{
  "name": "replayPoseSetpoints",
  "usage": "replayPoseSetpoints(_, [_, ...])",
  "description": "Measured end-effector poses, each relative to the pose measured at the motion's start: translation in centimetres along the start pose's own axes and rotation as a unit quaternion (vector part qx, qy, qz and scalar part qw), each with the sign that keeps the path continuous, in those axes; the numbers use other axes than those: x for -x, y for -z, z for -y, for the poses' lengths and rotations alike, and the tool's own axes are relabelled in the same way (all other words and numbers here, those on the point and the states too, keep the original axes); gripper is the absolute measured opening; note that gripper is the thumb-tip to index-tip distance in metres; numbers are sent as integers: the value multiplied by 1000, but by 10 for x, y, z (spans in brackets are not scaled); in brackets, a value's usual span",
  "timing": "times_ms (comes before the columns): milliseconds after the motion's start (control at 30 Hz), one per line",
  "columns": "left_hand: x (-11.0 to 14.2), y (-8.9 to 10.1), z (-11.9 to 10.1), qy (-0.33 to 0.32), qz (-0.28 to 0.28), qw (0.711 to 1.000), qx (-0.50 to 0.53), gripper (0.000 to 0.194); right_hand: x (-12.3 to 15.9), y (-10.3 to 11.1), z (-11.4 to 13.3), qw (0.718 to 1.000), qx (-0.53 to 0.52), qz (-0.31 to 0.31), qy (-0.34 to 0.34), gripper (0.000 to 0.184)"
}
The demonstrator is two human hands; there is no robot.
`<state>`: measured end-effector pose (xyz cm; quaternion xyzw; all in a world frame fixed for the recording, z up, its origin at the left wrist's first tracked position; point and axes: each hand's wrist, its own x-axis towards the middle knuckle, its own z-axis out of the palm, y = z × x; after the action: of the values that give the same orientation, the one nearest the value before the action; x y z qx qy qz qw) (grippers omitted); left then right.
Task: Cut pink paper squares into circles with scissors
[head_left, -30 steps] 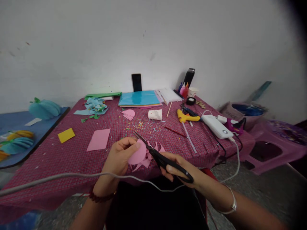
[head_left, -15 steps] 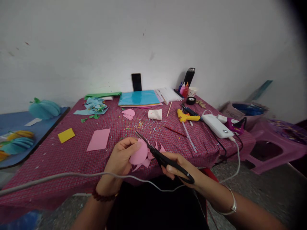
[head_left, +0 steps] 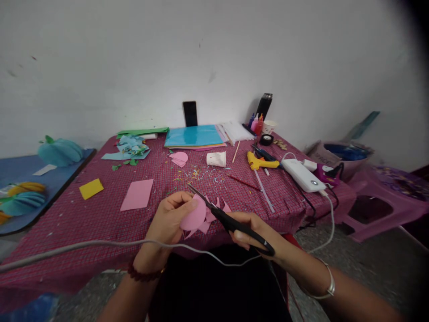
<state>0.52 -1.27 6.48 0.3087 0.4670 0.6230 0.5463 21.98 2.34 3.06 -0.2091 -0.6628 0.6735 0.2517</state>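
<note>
Between the thumb and fingers of my left hand (head_left: 170, 217) is a rounded piece of pink paper (head_left: 195, 217). My right hand (head_left: 250, 232) grips black-handled scissors (head_left: 234, 226), fingers in the loops. Their blades reach up and left along the upper right edge of the paper, close to my left thumb. Pink paper scraps (head_left: 203, 227) lie on the table just behind and below the blades. A pink paper rectangle (head_left: 137, 195) is flat on the cloth to the left. Farther back are pink cut-out rounds (head_left: 179, 158).
A white cable (head_left: 117, 243) crosses in front of my wrists. On the checked tablecloth (head_left: 100, 219) are a tipped paper cup (head_left: 216, 159), a yellow glue gun (head_left: 261, 161), a white power bank (head_left: 303, 175), and blue paper sheets (head_left: 194, 135). A blue paper pumpkin (head_left: 60, 152) stands left.
The scissors and my right hand have shifted slightly right and the blades look a little more closed. The pink round has turned slightly in my left hand.
</note>
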Motion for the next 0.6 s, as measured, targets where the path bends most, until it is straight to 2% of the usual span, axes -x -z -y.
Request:
replayPoseSetpoints(200, [0,3,-5,14,37,999,-17,26,2,6,11,999,36,22,-2,48])
replayPoseSetpoints(400, [0,8,-8,23,64,997,-42,28,5,10,11,999,39,37,-2,39])
replayPoseSetpoints(600, [1,9,-8,22,74,996,-49,26,5,9,11,999,41,34,-8,39])
